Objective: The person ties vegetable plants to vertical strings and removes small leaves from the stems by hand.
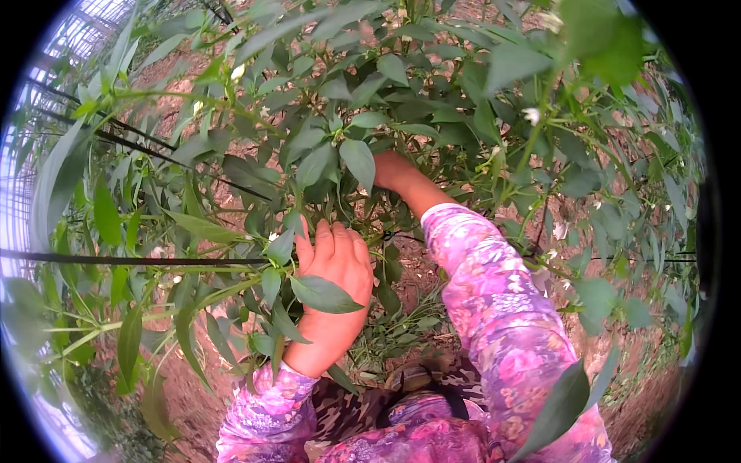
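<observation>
My left hand (336,283) reaches into a leafy pepper plant (370,118), its back turned up towards me. A green pepper leaf (325,294) lies across the back of this hand. Its fingertips meet the stems and foliage, and whatever they touch is hidden. Farther in, my right hand (392,169) goes under the leaves at the plant's middle. Only its wrist side shows; the fingers are covered by foliage. A small dark tie or knot (388,235) sits on a cord between the two arms.
Taut black cords (133,260) run through the plants on the left. White flowers (531,116) dot the branches. Pulled or cut greenery (399,333) lies on the reddish soil (419,269) by my shoe (410,376). Bright sheeting (17,191) borders the left side. A large leaf (553,408) overlaps my right sleeve.
</observation>
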The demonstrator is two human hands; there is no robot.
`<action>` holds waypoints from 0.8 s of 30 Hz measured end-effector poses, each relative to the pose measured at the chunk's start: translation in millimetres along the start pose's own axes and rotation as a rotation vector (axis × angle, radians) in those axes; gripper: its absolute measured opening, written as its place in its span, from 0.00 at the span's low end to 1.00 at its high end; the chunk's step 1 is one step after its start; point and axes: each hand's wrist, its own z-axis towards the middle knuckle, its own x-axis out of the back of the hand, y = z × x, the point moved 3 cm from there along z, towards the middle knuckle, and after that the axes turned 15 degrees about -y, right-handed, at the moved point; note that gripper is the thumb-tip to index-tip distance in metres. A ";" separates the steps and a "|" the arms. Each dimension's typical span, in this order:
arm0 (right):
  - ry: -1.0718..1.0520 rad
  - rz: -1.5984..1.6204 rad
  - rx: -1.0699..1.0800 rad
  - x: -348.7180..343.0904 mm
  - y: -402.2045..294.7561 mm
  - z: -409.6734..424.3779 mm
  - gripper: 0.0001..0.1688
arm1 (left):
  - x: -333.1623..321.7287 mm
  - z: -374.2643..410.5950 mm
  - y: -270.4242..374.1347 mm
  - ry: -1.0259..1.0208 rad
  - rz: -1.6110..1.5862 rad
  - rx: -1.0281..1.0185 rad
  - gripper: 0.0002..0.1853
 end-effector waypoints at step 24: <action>-0.092 0.287 0.146 -4.7 -19.0 6.1 0.30 | 0.6 4.9 -8.6 -0.014 -0.002 0.010 0.16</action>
